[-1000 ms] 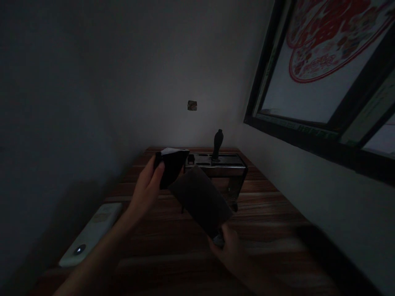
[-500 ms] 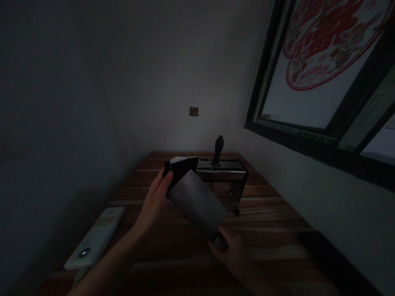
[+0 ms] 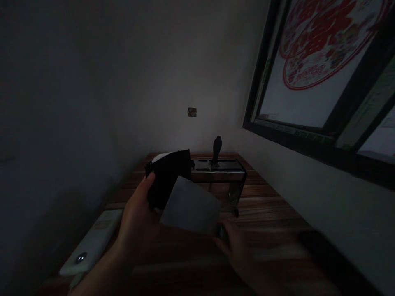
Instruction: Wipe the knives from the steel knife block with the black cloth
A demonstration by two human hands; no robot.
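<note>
My right hand (image 3: 233, 244) grips a cleaver (image 3: 193, 205) by its handle, most of which is hidden in my fingers. The broad grey blade points up and to the left. My left hand (image 3: 137, 213) is closed on the lower left side of a black object (image 3: 169, 174) with a white edge behind its top. Its kind is hard to make out in this dim light. One corner of the blade overlaps the black object in view; whether they touch I cannot tell. Behind them stands a metal device (image 3: 228, 165) with legs and an upright black lever handle (image 3: 217, 149).
A white power bank (image 3: 94, 242) with a cable lies at the left on the wood-grain table (image 3: 268, 218). A long dark object (image 3: 330, 259) lies at the right. Walls border the table, with a dark window frame (image 3: 290, 133) at upper right.
My left hand has brought the black object left and turned it more face-on. The cleaver has tilted, its blade swinging lower and flatter, with my right hand still on the handle.
</note>
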